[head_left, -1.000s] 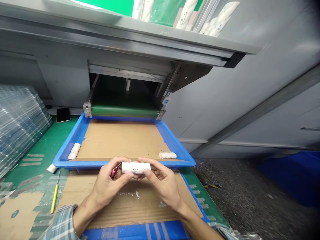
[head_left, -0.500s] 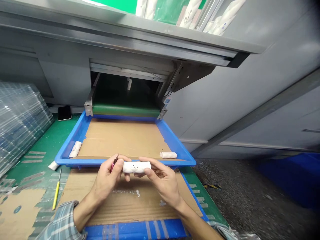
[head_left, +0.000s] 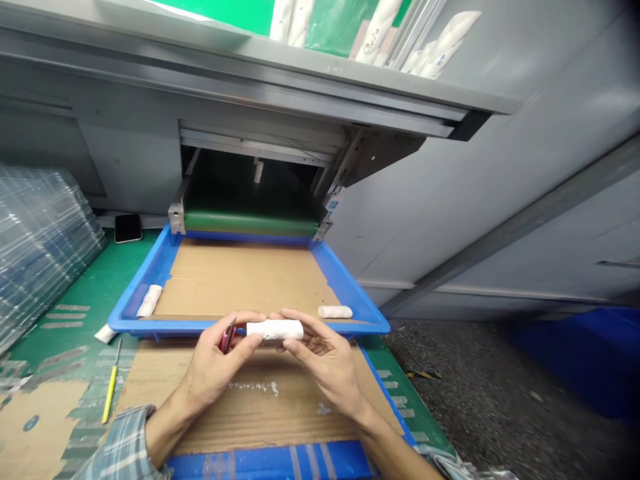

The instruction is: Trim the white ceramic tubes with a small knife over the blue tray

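Observation:
A white tube [head_left: 275, 329] lies level between both my hands, above a sheet of cardboard [head_left: 260, 407]. My left hand [head_left: 217, 363] pinches its left end and also holds a small red-handled blade [head_left: 229, 335] against the palm. My right hand [head_left: 323, 357] grips the tube's right end with thumb and fingertips. Just beyond my hands is the near rim of a blue tray [head_left: 165, 327] lined with cardboard. In the tray lie two more white tubes, one at the left [head_left: 149, 301] and one at the right [head_left: 335, 311].
A green conveyor belt [head_left: 247, 222] comes out of a grey machine behind the tray. A phone [head_left: 127, 228] and a stack of clear plastic trays [head_left: 35, 240] sit at the left. A yellow-handled tool [head_left: 111, 391] lies on the green table. Several white tubes [head_left: 440, 47] stand on the shelf above.
The tube has been turned in my fingers, so its printed marks no longer face up. The blade has tilted down into my left palm. My hands stayed in place.

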The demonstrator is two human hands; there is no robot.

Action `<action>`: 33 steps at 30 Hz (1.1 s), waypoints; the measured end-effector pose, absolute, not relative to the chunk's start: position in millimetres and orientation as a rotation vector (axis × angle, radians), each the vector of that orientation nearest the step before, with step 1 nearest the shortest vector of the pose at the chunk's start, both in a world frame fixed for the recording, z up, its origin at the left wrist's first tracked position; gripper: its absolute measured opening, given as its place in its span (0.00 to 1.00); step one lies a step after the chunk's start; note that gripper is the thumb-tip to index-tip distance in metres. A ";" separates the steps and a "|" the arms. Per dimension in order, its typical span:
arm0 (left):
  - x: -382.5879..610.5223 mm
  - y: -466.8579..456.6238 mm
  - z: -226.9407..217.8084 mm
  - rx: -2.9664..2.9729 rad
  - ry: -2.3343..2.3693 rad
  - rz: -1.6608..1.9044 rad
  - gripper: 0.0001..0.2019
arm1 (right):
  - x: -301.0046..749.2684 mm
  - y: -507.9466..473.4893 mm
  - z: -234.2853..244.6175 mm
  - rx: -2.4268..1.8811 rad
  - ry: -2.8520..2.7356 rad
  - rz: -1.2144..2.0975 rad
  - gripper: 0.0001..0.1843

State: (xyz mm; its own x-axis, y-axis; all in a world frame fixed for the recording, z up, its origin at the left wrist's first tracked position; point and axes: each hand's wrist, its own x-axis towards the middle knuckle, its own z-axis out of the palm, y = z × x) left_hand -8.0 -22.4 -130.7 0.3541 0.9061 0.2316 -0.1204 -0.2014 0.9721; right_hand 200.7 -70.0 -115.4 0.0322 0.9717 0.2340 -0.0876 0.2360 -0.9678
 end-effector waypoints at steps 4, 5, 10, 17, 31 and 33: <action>-9.0 -22.7 -134.2 1.480 0.758 1.070 0.16 | 202.5 -70.2 -118.9 -0.989 -1.268 1.031 0.19; -8.8 -22.9 -134.0 1.468 0.736 1.061 0.16 | 202.6 -70.6 -119.8 -0.998 -1.288 1.008 0.19; -8.4 -23.1 -130.1 1.474 0.669 1.103 0.15 | 201.9 -73.7 -117.9 -0.973 -1.382 0.945 0.18; -11.5 -22.8 -138.9 1.638 0.701 1.176 0.13 | 200.9 -73.9 -107.8 -0.883 -1.388 1.019 0.16; -12.2 -24.0 -136.0 1.789 0.732 1.226 0.13 | 202.1 -75.2 -108.9 -0.958 -1.315 1.070 0.18; -12.2 -24.1 -137.6 1.788 0.733 1.225 0.13 | 202.1 -74.1 -109.8 -0.929 -1.298 1.084 0.17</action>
